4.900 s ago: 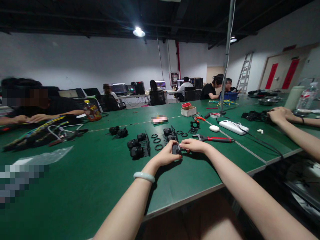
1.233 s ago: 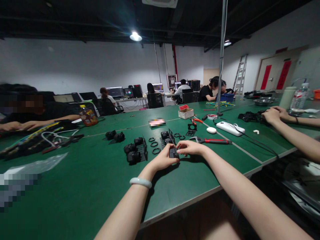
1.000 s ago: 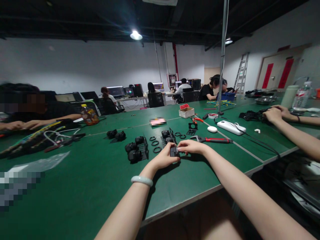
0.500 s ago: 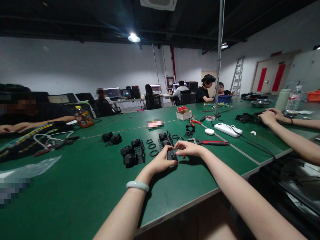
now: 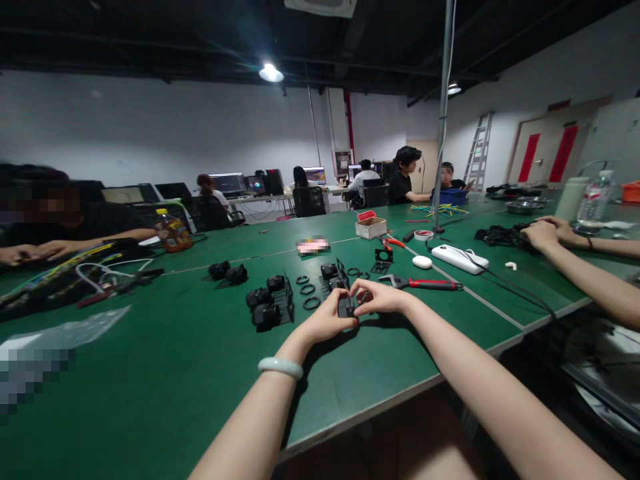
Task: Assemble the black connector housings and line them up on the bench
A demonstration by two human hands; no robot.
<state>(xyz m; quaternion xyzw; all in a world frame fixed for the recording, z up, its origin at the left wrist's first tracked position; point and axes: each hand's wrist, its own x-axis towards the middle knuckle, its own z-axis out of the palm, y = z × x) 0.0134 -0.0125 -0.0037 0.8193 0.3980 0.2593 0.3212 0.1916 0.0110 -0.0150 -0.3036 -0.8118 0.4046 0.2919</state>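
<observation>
My left hand [image 5: 327,319], with a pale bangle on its wrist, grips a small black camera part [image 5: 346,306] between thumb and fingers, low over the table. The fingers of my right hand [image 5: 381,297] are curled in a pinch at the right side of that part; their tips are partly hidden. Just beyond my hands stands a black camera on a bracket [image 5: 329,272]. To the left are several more black cameras [image 5: 266,313] on a plate, and black rings [image 5: 311,303] lie between the two groups.
Right of my hands lie an adjustable wrench [image 5: 433,284], a white power bank [image 5: 459,259], a white oval case [image 5: 423,263] and pliers [image 5: 395,243]. A small box [image 5: 371,227] and a metal pole [image 5: 441,133] stand farther back. At the right, another person's hands [image 5: 545,233] handle black cables.
My right fingers have closed in against the right side of the black camera part. My left hand keeps its grip. The whole view has shifted slightly.
</observation>
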